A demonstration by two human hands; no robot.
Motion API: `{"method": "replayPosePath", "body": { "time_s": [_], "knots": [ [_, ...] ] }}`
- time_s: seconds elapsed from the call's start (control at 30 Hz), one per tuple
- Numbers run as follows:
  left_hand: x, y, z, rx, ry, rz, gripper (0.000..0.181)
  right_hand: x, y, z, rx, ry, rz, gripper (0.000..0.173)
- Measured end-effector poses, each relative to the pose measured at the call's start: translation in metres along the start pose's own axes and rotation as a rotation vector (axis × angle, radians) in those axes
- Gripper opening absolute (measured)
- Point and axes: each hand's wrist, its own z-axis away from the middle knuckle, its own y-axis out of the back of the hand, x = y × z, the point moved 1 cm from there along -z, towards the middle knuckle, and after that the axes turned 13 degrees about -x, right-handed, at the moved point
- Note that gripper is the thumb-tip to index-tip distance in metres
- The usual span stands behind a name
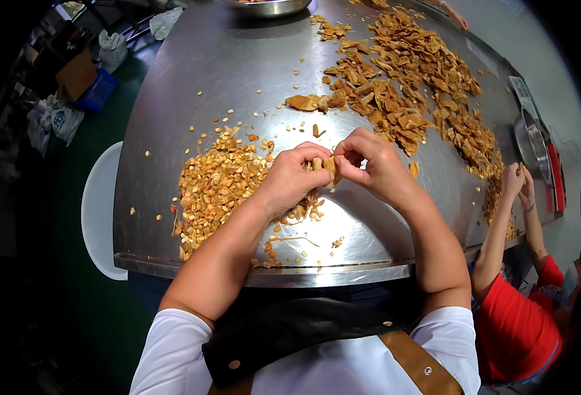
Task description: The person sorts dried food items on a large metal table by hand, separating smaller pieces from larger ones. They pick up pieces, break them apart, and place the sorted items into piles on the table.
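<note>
Both of my hands meet over the steel table. My left hand (303,170) grips yellow-brown dried pieces (329,168) between thumb and fingers. The thumb and forefinger of my right hand (372,163) pinch the right side of the same pieces. Under and left of my left forearm lies a pile of small yellow bits and seeds (221,182). Beyond my right hand spreads a large heap of brown dried slices (394,98). One larger dried piece (303,102) lies at the near left edge of that heap. A thin stalk (295,239) rests near the front edge.
A metal basin (275,9) stands at the far edge. At right, a co-worker in a red sleeve (518,331) holds a small piece near a metal bowl (530,143). Another person's hand (457,19) is at the far right. A white stool (103,212) stands left of the table.
</note>
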Motion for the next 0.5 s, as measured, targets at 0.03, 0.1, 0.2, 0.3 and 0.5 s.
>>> {"method": "replayPosePath", "body": {
  "time_s": [0.03,0.1,0.2,0.3,0.5],
  "knots": [
    [-0.002,0.000,0.000,-0.002,0.009,0.048,0.014,0.000,-0.001,0.000,-0.007,-0.003,0.023,0.010],
    [-0.009,0.002,0.001,-0.009,0.017,0.140,0.014,0.003,-0.004,-0.001,-0.002,0.004,0.062,0.011],
    [-0.011,0.005,0.000,-0.034,0.084,0.290,0.026,0.015,-0.006,-0.004,0.045,-0.046,0.030,0.011],
    [-0.005,0.006,0.003,0.012,0.023,0.478,0.021,0.023,0.002,-0.003,0.091,-0.326,-0.250,0.012],
    [0.010,0.020,0.005,0.051,-0.192,0.613,0.034,0.037,0.006,-0.006,0.055,-0.276,-0.235,0.012]
  ]
}}
